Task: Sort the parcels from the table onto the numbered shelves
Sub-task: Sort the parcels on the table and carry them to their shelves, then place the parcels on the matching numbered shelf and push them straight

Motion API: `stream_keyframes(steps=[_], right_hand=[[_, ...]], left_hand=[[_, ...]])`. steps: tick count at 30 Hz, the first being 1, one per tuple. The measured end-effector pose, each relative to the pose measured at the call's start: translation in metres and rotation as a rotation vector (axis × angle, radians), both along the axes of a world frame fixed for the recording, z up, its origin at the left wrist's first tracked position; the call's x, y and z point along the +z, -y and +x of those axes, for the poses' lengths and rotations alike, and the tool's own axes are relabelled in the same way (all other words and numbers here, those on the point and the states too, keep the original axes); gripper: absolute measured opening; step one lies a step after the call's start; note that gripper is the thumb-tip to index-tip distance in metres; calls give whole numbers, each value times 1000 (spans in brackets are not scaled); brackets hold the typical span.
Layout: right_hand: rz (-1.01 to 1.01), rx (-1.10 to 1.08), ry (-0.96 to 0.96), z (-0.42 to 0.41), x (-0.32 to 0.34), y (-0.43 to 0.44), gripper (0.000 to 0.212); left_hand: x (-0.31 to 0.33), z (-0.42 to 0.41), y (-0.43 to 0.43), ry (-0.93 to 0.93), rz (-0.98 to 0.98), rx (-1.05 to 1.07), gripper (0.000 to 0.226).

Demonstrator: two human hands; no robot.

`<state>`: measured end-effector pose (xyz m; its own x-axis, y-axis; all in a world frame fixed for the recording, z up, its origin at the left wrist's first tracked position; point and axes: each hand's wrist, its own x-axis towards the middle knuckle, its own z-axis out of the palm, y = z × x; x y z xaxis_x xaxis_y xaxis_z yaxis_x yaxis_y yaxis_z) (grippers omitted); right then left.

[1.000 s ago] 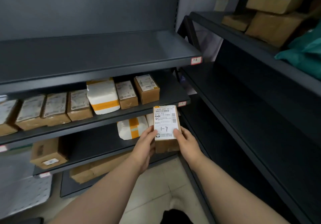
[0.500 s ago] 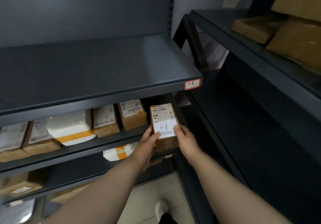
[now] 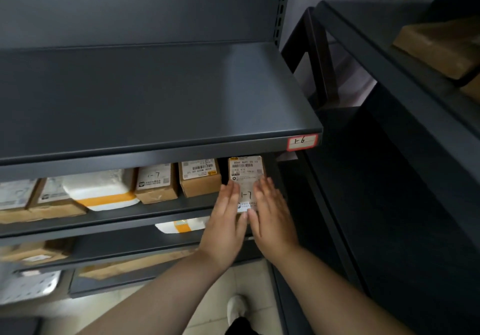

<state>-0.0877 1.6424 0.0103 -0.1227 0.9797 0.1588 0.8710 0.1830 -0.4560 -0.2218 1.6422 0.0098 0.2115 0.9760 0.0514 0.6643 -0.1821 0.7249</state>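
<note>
Along the shelf [image 3: 130,220] under the 1-6 tag [image 3: 302,141], going rightward, I see a white padded parcel [image 3: 101,189], then brown boxes [image 3: 200,181], then the 1-7 parcel [image 3: 246,176] lying at the right end. Its long axis runs from the front edge toward the back. My left hand [image 3: 226,220] lies flat on its near left part and my right hand [image 3: 272,215] on its near right, fingers straight and gripping nothing. Both are about equally near. The parcel lies straight ahead of both palms, so I judge that any last push goes inward along that axis. Half a second ago both hands held it by its sides, in the air before the shelf's front edge.
</note>
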Motion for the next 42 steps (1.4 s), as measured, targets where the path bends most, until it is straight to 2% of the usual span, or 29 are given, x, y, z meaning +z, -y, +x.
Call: stream_keyframes(steps=[2,5,11,14,16,21,23,28,42], right_hand=[[78,56,102,-1,-1,3,54],[33,82,228,2,-1,7,54],[-38,101,359,6,10,-12,56],[-80,102,356,8,14,-27,55],[-119,97,363,11,16,-35,59],[-212,115,376,4,22,-59,63],[-253,126,423,3,26,-69,67],[-210,167,423,5,26,-72,61],[-140,21,398,-18,39,8,65]], left_hand=[[-3,-5,2,-182,112,-96,57],[-8,-11,-1,-436,176,-180,60],[12,-2,-11,-627,151,-187,68],[25,3,-20,-784,165,-160,62],[30,4,-25,-819,166,-124,61],[40,6,-45,-968,36,-143,68],[45,9,-56,-987,-34,-146,72],[49,9,-64,-865,-103,-122,59],[45,-32,-19,-758,105,-193,60]])
